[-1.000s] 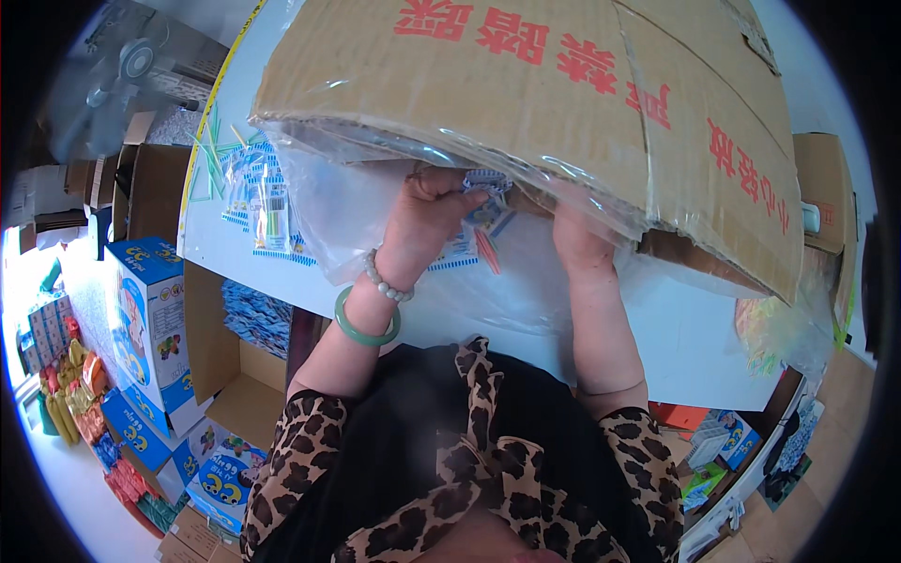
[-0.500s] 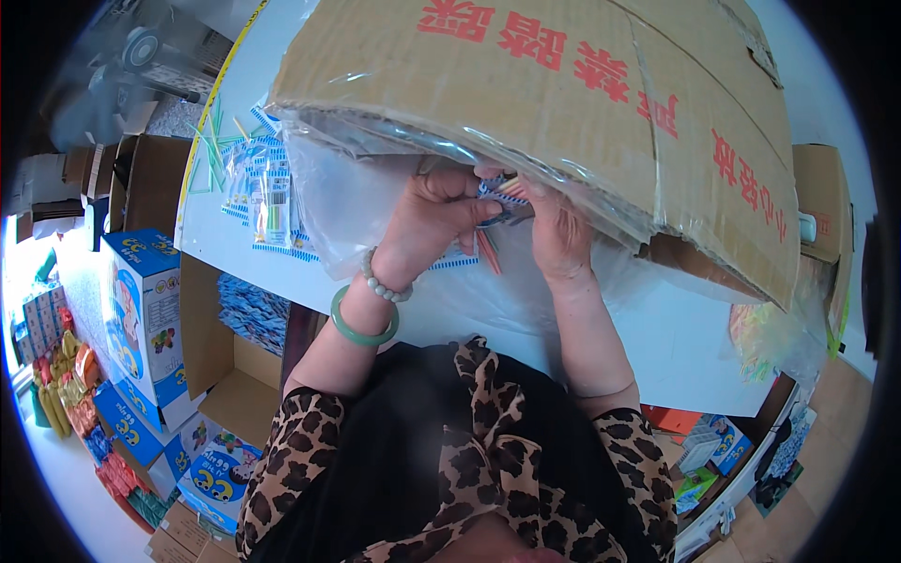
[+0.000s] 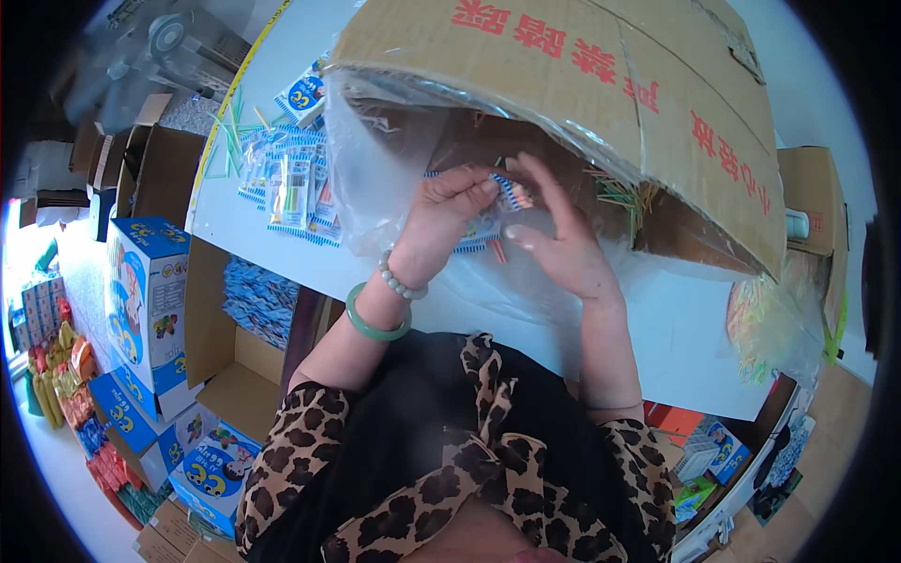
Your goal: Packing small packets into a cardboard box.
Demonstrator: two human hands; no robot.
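Note:
My left hand (image 3: 449,202), with a bead bracelet and a green bangle at its wrist, pinches a small blue-and-white plastic packet (image 3: 516,195). Pinkish and pale stick ends show at the packet's right end. Close by on the right, my right hand (image 3: 574,253) is open, thumb and fingers spread around that end without visibly gripping it. Both hands are before the mouth of a big cardboard box (image 3: 535,70) lying on its side. Clear plastic lining (image 3: 380,178) spills out below them. Inside the box, thin greenish sticks (image 3: 627,199) show at the right.
Several filled packets (image 3: 293,192) and loose green sticks (image 3: 225,141) lie on the white table (image 3: 690,352) at left. Below its left edge, an open carton holds many blue packets (image 3: 258,300). Blue-and-white boxes (image 3: 150,310) stand farther left. A bag of coloured sticks (image 3: 751,324) is at right.
My right hand has come off the packet and opened, drawing slightly right and down. The box mouth shows wider, with sticks inside visible. My left hand keeps hold of the packet.

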